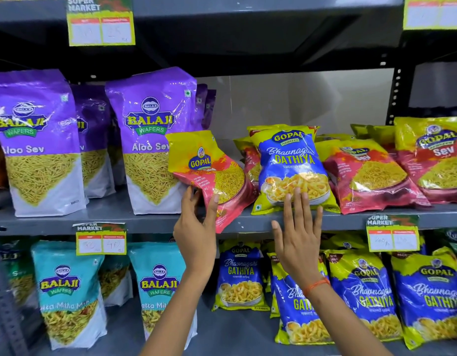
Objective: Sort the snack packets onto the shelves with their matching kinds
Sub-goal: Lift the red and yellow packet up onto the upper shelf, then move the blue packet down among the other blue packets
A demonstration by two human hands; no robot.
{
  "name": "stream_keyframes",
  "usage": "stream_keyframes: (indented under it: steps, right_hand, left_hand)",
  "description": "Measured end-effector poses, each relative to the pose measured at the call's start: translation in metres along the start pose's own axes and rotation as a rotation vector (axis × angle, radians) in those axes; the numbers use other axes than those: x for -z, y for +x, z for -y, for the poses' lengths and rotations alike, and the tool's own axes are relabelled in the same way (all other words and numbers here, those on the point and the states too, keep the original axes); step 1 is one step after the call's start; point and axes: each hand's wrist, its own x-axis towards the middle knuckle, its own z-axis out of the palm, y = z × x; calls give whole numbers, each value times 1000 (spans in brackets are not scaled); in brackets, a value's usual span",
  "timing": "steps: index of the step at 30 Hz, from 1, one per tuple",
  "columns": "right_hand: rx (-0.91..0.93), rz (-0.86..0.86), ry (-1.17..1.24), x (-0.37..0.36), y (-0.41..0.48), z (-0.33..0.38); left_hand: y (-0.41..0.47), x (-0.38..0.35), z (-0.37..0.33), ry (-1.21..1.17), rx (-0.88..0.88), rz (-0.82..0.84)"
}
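Observation:
My left hand [196,232] grips the lower edge of a yellow-and-red Gopal Sev packet [209,173], held tilted in front of the middle shelf [98,214]. My right hand [299,235] is open with fingers spread, its fingertips touching the bottom of a blue-and-yellow Gopal Gathiya packet [291,168]. That packet stands on the middle shelf among red Gopal Sev packets [368,176]. Several more Gathiya packets [363,291] stand on the lower shelf below.
Purple Balaji Aloo Sev bags [152,140] fill the middle shelf's left side. Teal Balaji mix bags [68,291] stand on the lower left. Price tags [101,240] hang from the shelf edges. A black upright post [395,96] rises at the right.

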Motion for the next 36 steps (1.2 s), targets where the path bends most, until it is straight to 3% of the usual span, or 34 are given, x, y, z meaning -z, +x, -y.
stream_keyframes:
  steps: [13,18,24,29,36]
  right_hand:
    - [19,-29,62,4,0,1]
    - [10,-98,182,15,10,6]
    - [-8,-225,381,41,41,9]
    - [-210,-225,636,53,65,-9]
    - [-368,99,628,54,90,-31]
  left_hand:
    - [-18,-5,-16,17,80,24]
    - [-15,-12,-35,129,-240,3]
    - [6,-43,-76,121,-391,233]
    - [20,-81,-83,92,-164,588]
    - [19,-100,-69,61,143,638]
